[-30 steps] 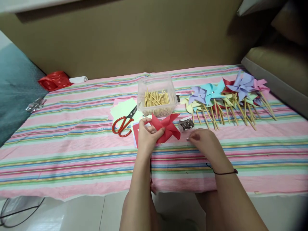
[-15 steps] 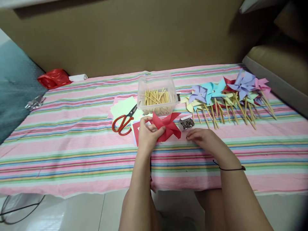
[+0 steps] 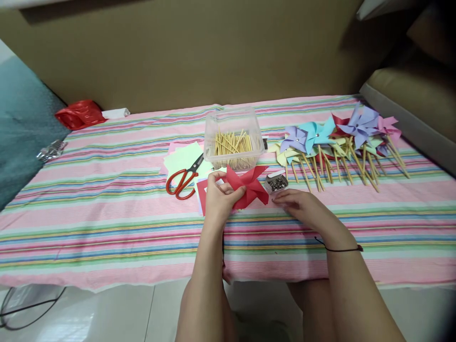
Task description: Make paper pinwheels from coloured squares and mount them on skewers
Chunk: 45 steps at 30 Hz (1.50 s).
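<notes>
1. Clearly, I see the left hand pinching a red paper pinwheel near the frame's centre.
2. Right of centre, the right hand is beside a small box of pins; I can't tell whether it grips anything.

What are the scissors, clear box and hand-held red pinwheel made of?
Scissors: thin, dark blades, likely steel; smooth red handles, probably plastic. Box: likely plastic, glossy; sticks show through its wall. Red pinwheel: matte paper or thin card, judging by its crisp folds.
</notes>
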Tool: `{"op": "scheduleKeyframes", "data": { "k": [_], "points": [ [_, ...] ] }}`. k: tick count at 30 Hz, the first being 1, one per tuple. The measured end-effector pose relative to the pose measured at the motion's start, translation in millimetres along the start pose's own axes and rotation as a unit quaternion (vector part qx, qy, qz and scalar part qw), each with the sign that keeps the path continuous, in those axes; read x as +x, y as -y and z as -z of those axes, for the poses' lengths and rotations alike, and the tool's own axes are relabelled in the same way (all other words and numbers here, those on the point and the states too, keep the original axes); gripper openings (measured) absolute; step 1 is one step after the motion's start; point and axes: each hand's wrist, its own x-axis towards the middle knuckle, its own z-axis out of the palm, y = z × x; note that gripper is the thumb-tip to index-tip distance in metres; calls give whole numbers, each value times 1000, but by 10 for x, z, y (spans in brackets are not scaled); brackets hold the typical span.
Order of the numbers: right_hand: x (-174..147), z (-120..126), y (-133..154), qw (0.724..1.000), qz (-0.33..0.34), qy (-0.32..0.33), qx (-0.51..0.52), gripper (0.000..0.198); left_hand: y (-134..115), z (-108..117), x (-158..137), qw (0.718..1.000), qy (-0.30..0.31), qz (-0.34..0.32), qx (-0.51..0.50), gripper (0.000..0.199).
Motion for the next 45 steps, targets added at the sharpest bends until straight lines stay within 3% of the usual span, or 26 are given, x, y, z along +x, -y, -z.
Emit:
{"op": "scheduleKeyframes", "data": {
  "k": [6,12,22,26,29,33,36,45],
  "points": [
    [17,-4,10,999,14,25,-32,36,3,8,2,1000,7,-1,-6,56],
    [13,5,23,999,11,10,-29,34,18,19,9,1000,3,-4,-1,57],
    [36,1,259,985,-61,-141,77,18,2,19,2,1000,-1,-3,0,58],
    [38,-49,263,987,-107,-119,31,17,7,42,27,1000,-12,-2,-9,61],
    [69,-150,364,985,-125,-99,-65,19,-3,68,41,999,-29,-18,-25,62],
    [142,-312,555,955,-170,-84,-227,27,-36,93,38,998,-50,-28,-34,61],
    [191,-376,626,933,-197,-64,-295,29,-47,97,32,997,-52,-31,-37,59],
    [276,-387,619,910,-223,-53,-347,25,-38,84,32,996,-59,-39,-48,58]
  ]
}}
